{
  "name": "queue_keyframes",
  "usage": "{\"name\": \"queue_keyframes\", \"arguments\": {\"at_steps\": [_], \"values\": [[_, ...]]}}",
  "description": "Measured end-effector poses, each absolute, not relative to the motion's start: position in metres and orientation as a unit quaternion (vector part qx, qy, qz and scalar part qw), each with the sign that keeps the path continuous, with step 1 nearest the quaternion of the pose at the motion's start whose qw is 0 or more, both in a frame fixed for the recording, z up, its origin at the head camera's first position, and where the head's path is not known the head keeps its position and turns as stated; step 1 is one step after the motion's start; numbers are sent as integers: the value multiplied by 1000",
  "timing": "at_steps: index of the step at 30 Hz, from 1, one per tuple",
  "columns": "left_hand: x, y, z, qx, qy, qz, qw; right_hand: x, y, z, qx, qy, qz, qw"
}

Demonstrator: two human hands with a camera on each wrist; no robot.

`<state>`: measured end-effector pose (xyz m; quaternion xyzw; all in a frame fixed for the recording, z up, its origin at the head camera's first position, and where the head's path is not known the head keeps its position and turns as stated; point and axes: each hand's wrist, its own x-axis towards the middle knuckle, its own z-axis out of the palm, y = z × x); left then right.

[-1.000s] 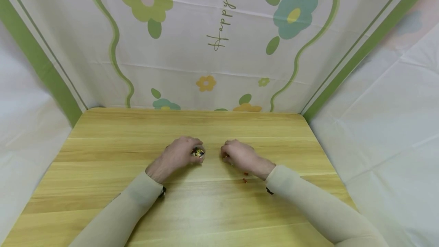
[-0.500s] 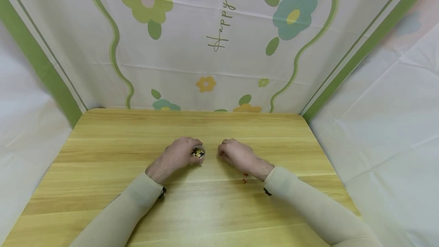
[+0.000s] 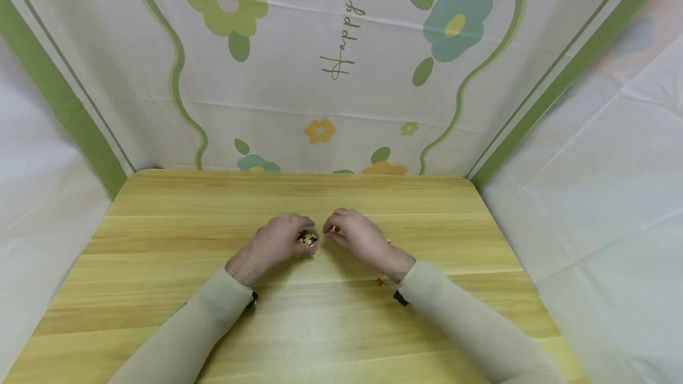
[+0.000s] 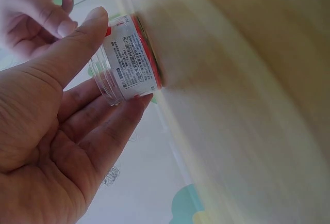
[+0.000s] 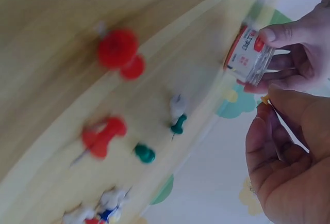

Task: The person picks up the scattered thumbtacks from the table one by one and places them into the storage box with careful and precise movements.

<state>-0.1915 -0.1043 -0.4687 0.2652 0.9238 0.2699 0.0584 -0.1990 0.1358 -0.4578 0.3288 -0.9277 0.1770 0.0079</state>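
Left hand (image 3: pixel 274 242) grips the clear jar (image 4: pixel 129 61) by its wall, thumb on one side, fingers on the other; jar looks upright on the tabletop (image 3: pixel 320 325), mouth up, pushpins (image 3: pixel 307 238) inside. Right hand (image 3: pixel 360 242) pinches a yellow pushpin (image 5: pixel 265 99) between thumb and finger, near the jar but not over its mouth. Step reads as adding that pin to the jar. To do it cleanly: left grip firm, base flat, so a bump doesn't tip it. Left thumb and fingers flank the mouth, so come in from the side facing the right hand, get over the middle, release low; from higher up it could bounce out. Can't tell where its needle points; keep it off the left fingertips. More pins lie loose on the right hand's side: red pins (image 5: pixel 107 137), green pins (image 5: pixel 144 153), white pins (image 5: pixel 113 199), a blue pin (image 5: pixel 107 213). Take them by the plastic heads, singly; the white and blue ones bunch up and may snag. One red pin lies near the right wrist, so lift clear when going back.
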Motion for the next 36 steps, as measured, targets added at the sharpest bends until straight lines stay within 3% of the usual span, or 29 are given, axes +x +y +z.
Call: {"name": "queue_keyframes", "arguments": {"at_steps": [18,36], "values": [[-191,-105,-470,251,930,261,63,-197,114,-464,346,-912,219,-26],[-193,-104,-470,265,924,269,58,-212,152,-443,295,-936,172,-81]]}}
